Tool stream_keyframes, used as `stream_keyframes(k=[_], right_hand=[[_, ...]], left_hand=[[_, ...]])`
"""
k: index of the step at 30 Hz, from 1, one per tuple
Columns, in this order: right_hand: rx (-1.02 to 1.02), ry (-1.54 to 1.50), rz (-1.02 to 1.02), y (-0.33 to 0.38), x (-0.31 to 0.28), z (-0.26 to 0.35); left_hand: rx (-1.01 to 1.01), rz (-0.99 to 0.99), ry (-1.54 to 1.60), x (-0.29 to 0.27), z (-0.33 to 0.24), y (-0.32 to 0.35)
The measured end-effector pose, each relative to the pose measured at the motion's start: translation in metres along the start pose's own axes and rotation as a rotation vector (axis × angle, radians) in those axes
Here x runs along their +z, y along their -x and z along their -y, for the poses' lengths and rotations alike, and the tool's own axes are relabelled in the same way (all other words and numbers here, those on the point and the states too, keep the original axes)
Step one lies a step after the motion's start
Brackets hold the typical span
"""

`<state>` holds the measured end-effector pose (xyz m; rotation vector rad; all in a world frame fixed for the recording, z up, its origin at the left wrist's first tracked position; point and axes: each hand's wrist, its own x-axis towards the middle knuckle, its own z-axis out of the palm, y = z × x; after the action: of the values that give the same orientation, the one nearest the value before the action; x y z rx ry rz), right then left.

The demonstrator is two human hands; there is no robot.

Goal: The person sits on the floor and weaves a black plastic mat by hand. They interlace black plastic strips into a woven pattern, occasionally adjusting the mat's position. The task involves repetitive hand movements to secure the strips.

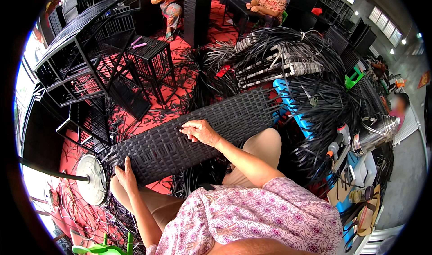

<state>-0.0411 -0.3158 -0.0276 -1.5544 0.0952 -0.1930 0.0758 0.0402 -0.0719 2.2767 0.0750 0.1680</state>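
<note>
A long black woven panel (198,131) of flat plastic strips lies slanted across my knees, its right end higher than its left. My left hand (128,177) grips the panel's near edge close to the left end, one finger stretched over the weave. Over the panel's middle is my right hand (201,132), its fingers curled with thumb and forefinger pinched together. Whatever sits in that pinch, if anything, is too small to make out. Loose strip ends stick out at both short ends of the panel.
Black metal frames (85,70) stand at the left, near a round white base (91,179) with a pole. Heaps of black strips (315,93) cover the right side around a blue rack (292,106). A metal flask (375,135) stands by tools. Two people sit at the back.
</note>
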Motion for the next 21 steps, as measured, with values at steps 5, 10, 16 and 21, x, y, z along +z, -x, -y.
stream_keyframes(k=[5, 10, 16, 21], right_hand=[[-0.009, -0.047, -0.019, -0.010, -0.001, -0.007], [-0.005, -0.002, -0.018, -0.008, 0.000, -0.004], [-0.017, -0.018, -0.009, -0.007, -0.001, -0.006], [-0.019, -0.013, -0.004, -0.007, -0.002, -0.005]], left_hand=[[0.003, -0.083, -0.101, 0.009, -0.004, 0.002], [0.016, -0.119, -0.222, 0.016, 0.002, 0.007], [0.019, -0.177, -0.257, 0.022, 0.006, 0.008], [0.013, -0.162, -0.272, 0.019, -0.002, 0.011]])
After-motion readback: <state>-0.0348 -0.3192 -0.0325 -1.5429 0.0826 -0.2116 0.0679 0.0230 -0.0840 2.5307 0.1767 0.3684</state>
